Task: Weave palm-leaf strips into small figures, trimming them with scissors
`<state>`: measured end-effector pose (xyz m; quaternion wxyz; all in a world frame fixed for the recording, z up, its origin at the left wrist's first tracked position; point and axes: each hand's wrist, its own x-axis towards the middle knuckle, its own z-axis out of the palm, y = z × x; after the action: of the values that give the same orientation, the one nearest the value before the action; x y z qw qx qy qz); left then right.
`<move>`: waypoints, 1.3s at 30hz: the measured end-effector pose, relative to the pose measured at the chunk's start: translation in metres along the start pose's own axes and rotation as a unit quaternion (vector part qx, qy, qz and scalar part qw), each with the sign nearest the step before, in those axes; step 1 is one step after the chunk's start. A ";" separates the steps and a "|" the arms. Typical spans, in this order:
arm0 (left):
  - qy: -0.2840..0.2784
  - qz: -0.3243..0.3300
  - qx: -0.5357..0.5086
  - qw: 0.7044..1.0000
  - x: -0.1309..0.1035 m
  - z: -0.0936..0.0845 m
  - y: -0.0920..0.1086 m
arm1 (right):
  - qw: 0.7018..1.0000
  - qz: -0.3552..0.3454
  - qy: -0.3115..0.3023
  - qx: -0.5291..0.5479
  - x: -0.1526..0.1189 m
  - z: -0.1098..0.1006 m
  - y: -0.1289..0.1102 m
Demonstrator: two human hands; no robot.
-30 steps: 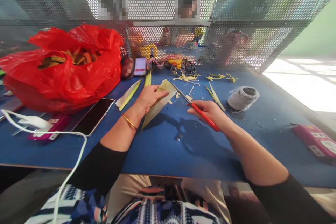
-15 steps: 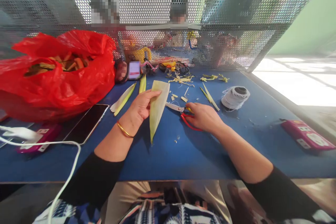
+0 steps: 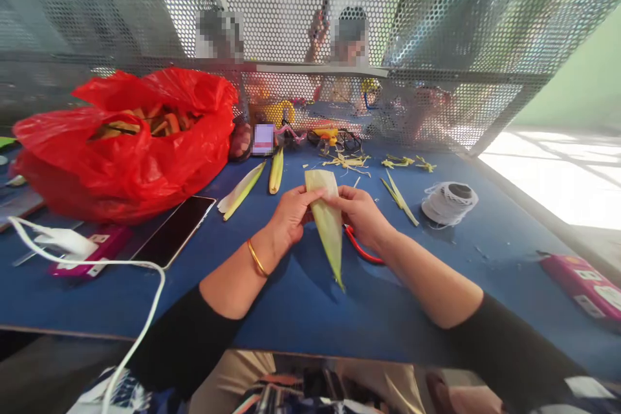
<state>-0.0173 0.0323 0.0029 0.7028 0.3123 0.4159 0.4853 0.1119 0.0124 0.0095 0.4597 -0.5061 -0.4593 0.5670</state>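
A pale green husk [image 3: 330, 229] is pinched between the fingertips of the left hand [image 3: 291, 212] and the right hand [image 3: 359, 212], its narrow end pointing back toward the body. Red-handled scissors [image 3: 365, 252] show partly under the right hand, whether touching it I cannot tell. On the tabletop [image 3: 286, 330], a spool of white thread [image 3: 447, 204] stands right of the hands, and a red plastic bag [image 3: 130, 174] sits to their left.

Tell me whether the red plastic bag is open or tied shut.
Open: the red plastic bag has its mouth spread wide, and brownish pieces show inside.
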 end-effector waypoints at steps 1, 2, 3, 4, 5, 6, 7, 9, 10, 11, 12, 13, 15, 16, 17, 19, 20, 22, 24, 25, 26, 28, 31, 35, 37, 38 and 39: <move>0.005 -0.002 0.003 1.000 0.001 -0.001 0.001 | 1.000 -0.011 0.025 0.000 0.001 0.000 0.001; 0.008 -0.007 0.006 1.000 0.002 -0.003 0.003 | 0.998 -0.026 0.050 -0.005 0.002 -0.001 0.003; 0.010 -0.012 0.008 1.000 0.002 -0.003 0.004 | 0.997 -0.043 0.071 -0.013 0.002 -0.002 0.005; 0.010 -0.018 0.009 1.000 0.003 -0.004 0.005 | 0.994 -0.059 0.086 -0.021 0.002 -0.005 0.008; 0.009 -0.022 0.010 1.000 0.003 -0.004 0.005 | 0.992 -0.073 0.099 -0.029 0.002 -0.007 0.010; 0.006 -0.023 0.010 1.000 0.003 -0.003 0.005 | 0.990 -0.083 0.109 -0.035 0.002 -0.009 0.012; 0.003 -0.022 0.011 1.000 0.003 -0.003 0.005 | 0.988 -0.089 0.116 -0.040 0.002 -0.011 0.013; 0.000 -0.010 0.022 1.000 0.003 -0.001 0.004 | 0.987 -0.097 0.119 -0.044 0.002 -0.011 0.016; 0.002 0.000 0.034 0.999 0.003 0.000 0.003 | 0.987 -0.102 0.118 -0.044 0.002 -0.011 0.017; 0.006 0.014 0.052 0.999 0.003 0.001 0.003 | 0.986 -0.108 0.116 -0.044 0.002 -0.010 0.018; 0.013 0.032 0.077 0.996 0.003 0.002 0.002 | 0.986 -0.114 0.113 -0.042 0.003 -0.010 0.018; 0.023 0.055 0.107 0.992 0.003 0.002 0.001 | 0.986 -0.120 0.110 -0.041 0.003 -0.009 0.018; 0.039 0.106 0.160 0.981 0.004 0.001 0.000 | 0.985 -0.130 0.107 -0.043 0.003 -0.009 0.019; 0.044 0.126 0.174 0.976 0.004 0.000 0.000 | 0.984 -0.135 0.107 -0.046 0.003 -0.009 0.019; 0.046 0.138 0.178 0.973 0.004 -0.001 0.000 | 0.983 -0.138 0.105 -0.052 0.003 -0.009 0.019; 0.036 0.133 0.157 0.978 0.004 -0.002 0.000 | 0.984 -0.138 0.097 -0.065 0.003 -0.009 0.021; 0.025 0.120 0.136 0.983 0.004 -0.003 0.000 | 0.985 -0.132 0.089 -0.072 0.002 -0.008 0.022; -0.003 0.082 0.089 0.993 0.005 -0.003 0.000 | 0.988 -0.114 0.059 -0.085 0.000 -0.007 0.024; -0.014 0.048 0.053 0.997 0.005 -0.004 0.000 | 0.991 -0.103 0.013 -0.089 -0.001 -0.005 0.025; -0.011 0.039 0.043 0.998 0.005 -0.004 0.000 | 0.991 -0.104 -0.009 -0.087 -0.002 -0.004 0.024; -0.006 0.036 0.038 0.999 0.005 -0.003 -0.001 | 0.990 -0.112 -0.022 -0.081 -0.002 -0.004 0.024; 0.001 0.047 0.042 0.998 0.005 -0.003 -0.002 | 0.989 -0.134 -0.018 -0.062 -0.002 -0.004 0.021; -0.010 0.060 0.061 0.996 0.003 -0.002 -0.004 | 0.986 -0.160 0.030 -0.034 0.001 -0.007 0.017; -0.016 0.058 0.074 0.995 0.000 0.001 -0.005 | 0.982 -0.180 0.050 -0.028 0.005 -0.012 0.013; -0.009 0.058 0.076 0.995 -0.001 0.003 -0.005 | 0.982 -0.182 0.043 -0.039 0.006 -0.014 0.012; -0.005 0.058 0.076 0.995 -0.002 0.004 -0.005 | 0.981 -0.184 0.042 -0.046 0.005 -0.014 0.012; -0.003 0.059 0.078 0.995 -0.002 0.004 -0.005 | 0.981 -0.184 0.043 -0.050 0.005 -0.014 0.012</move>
<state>-0.0116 0.0281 0.0009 0.6476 0.3913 0.4312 0.4915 0.1252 0.0164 -0.0036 0.5497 -0.4587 -0.5524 0.4269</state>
